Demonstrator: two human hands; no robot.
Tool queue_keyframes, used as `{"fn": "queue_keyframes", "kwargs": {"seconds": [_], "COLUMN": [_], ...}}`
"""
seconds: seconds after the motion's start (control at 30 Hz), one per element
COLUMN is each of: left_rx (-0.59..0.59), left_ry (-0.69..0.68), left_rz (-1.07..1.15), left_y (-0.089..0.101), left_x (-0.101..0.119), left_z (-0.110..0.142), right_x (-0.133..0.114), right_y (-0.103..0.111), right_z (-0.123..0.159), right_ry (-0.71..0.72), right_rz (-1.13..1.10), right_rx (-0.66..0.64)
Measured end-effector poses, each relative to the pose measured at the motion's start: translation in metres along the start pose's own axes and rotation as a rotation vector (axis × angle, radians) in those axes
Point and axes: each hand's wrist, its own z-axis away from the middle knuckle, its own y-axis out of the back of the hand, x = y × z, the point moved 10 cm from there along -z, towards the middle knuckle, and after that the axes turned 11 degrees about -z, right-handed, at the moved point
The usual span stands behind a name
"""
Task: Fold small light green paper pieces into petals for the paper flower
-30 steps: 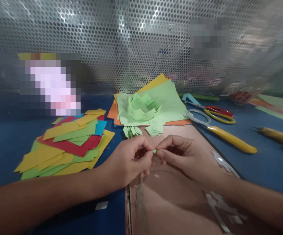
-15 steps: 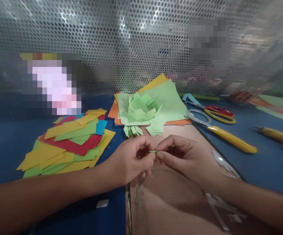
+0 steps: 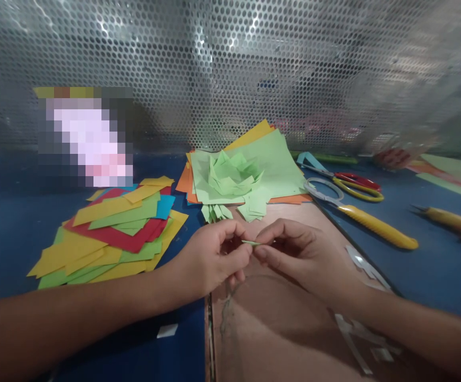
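A small folded piece of light green paper (image 3: 250,243) is pinched between the fingertips of both hands, seen nearly edge-on. My left hand (image 3: 218,254) closes on its left end and my right hand (image 3: 294,249) on its right end. Just beyond the hands lie a bunch of folded green pieces (image 3: 216,213) and some flat green paper pieces (image 3: 253,207). Behind these, a green paper ring with pointed tips (image 3: 236,175) rests on a light green sheet (image 3: 284,164).
Coloured paper strips (image 3: 111,228) are piled on the blue surface at left. To the right of the wooden board (image 3: 270,334) lie a yellow-handled tool with a round loop (image 3: 377,225), scissors (image 3: 358,185) and a pointed yellow tool (image 3: 449,218). A perforated metal panel (image 3: 230,69) stands behind.
The fingertips have drawn slightly apart, so a little more of the green paper shows between them. Both hands keep their pinch; the other things on the table stay put.
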Motion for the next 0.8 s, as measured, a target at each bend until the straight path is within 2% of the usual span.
{"fn": "queue_keyframes", "kwargs": {"seconds": [0.27, 0.47, 0.8], "left_rx": [0.013, 0.045, 0.128], "left_ry": [0.046, -0.027, -0.056], "left_rz": [-0.024, -0.054, -0.317], "left_y": [0.001, 0.003, 0.010], "left_x": [-0.003, 0.008, 0.014], "left_z": [0.001, 0.002, 0.006], "right_x": [-0.010, -0.015, -0.021], "right_y": [0.000, -0.009, -0.017], "right_z": [0.006, 0.008, 0.011], "right_ry": [0.130, 0.178, 0.242], "right_rz": [0.115, 0.208, 0.338], "right_rx": [0.022, -0.051, -0.099]}}
